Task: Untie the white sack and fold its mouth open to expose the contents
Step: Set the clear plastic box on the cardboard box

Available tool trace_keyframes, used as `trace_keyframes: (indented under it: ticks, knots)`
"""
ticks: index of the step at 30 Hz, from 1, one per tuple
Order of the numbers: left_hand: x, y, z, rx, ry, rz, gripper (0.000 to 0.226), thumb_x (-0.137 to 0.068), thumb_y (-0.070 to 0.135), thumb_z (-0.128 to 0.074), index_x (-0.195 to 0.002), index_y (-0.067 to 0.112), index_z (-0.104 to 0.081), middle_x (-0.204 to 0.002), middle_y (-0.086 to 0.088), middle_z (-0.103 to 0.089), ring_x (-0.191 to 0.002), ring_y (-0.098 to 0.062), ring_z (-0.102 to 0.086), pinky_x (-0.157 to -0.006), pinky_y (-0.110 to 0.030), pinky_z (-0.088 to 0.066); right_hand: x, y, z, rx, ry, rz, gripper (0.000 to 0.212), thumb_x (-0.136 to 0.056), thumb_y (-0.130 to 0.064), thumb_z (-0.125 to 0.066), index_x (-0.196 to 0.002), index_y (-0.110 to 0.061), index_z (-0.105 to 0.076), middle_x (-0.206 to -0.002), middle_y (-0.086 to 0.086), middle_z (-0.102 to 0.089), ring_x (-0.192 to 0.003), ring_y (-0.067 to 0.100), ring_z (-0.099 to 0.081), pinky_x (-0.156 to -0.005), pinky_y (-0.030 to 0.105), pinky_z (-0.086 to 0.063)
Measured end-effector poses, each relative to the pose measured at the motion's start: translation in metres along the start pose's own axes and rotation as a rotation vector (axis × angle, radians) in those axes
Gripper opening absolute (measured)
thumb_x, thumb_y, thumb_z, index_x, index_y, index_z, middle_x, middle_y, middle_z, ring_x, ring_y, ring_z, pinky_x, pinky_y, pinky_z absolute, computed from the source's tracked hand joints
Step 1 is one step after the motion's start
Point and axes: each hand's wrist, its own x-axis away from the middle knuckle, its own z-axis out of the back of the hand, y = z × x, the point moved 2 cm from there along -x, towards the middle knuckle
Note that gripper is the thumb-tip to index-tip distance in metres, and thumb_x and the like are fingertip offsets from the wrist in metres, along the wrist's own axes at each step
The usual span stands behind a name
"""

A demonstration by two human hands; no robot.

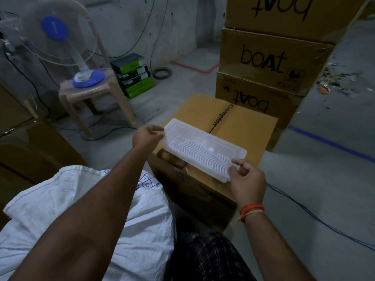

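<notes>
The white woven sack [60,203] lies at the lower left under my left forearm, its top edge folded over. Its inside is hidden. A clear plastic tray [203,151] with a ribbed insert rests over a brown cardboard box [247,126]. My left hand [147,136] pinches the tray's far left corner. My right hand [246,179], with an orange thread at the wrist, pinches its near right end.
Stacked brown boxes printed "boat" [269,61] rise behind the box. A table fan [60,45] stands on a plastic chair [97,92] at the left, green boxes [134,76] beside it. Blue cables [316,218] run over the concrete floor. Another carton [30,151] sits left.
</notes>
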Motion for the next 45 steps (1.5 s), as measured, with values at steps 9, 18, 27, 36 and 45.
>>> trace_keyframes:
  ticks: [9, 18, 27, 36, 45]
  knots:
    - [-0.038, 0.028, -0.02, 0.135, -0.151, -0.03, 0.028, -0.099, 0.012, -0.07, -0.127, 0.006, -0.075, -0.12, -0.015, -0.073, -0.098, -0.029, -0.069, -0.089, -0.039, -0.058, -0.048, -0.013, -0.004, -0.172, 0.043, -0.165, 0.018, -0.092, -0.02, -0.073, -0.11, -0.019, -0.079, -0.101, 0.0, -0.075, -0.09, 0.015, -0.072, -0.078, 0.033, -0.064]
    - [-0.05, 0.025, -0.03, 0.178, -0.163, 0.025, 0.024, -0.097, 0.007, -0.072, -0.121, 0.007, -0.078, -0.122, -0.022, -0.074, -0.101, -0.033, -0.067, -0.101, -0.053, -0.06, -0.054, -0.004, -0.013, -0.175, 0.082, -0.174, 0.014, -0.091, -0.014, -0.074, -0.103, -0.017, -0.081, -0.104, 0.004, -0.078, -0.097, 0.02, -0.073, -0.087, 0.038, -0.064]
    - [-0.031, 0.009, -0.016, 0.247, -0.119, 0.001, 0.023, -0.096, 0.008, -0.074, -0.118, 0.007, -0.077, -0.114, -0.019, -0.077, -0.103, -0.033, -0.074, -0.095, -0.047, -0.06, -0.03, -0.002, -0.008, -0.183, 0.046, -0.16, 0.014, -0.087, -0.027, -0.078, -0.094, -0.04, -0.076, -0.106, 0.002, -0.074, -0.093, 0.017, -0.072, -0.086, 0.042, -0.065]
    - [-0.013, -0.035, -0.003, 0.204, -0.125, -0.036, 0.021, -0.074, 0.045, -0.081, -0.095, 0.041, -0.083, -0.107, -0.01, -0.082, -0.104, -0.026, -0.078, -0.103, -0.051, -0.06, 0.004, 0.008, -0.012, -0.167, 0.038, -0.101, 0.011, -0.089, -0.023, -0.078, -0.094, -0.034, -0.079, -0.094, 0.007, -0.066, -0.074, 0.016, -0.058, -0.072, 0.029, -0.059]
    - [0.011, -0.017, 0.005, 0.153, -0.055, -0.052, 0.017, -0.093, 0.021, -0.077, -0.107, 0.029, -0.081, -0.108, -0.005, -0.079, -0.1, -0.023, -0.074, -0.097, -0.043, -0.06, 0.012, -0.005, -0.005, -0.099, 0.061, -0.03, 0.016, -0.088, -0.023, -0.079, -0.104, -0.026, -0.078, -0.121, 0.006, -0.055, -0.096, 0.014, -0.057, -0.082, 0.017, -0.05]
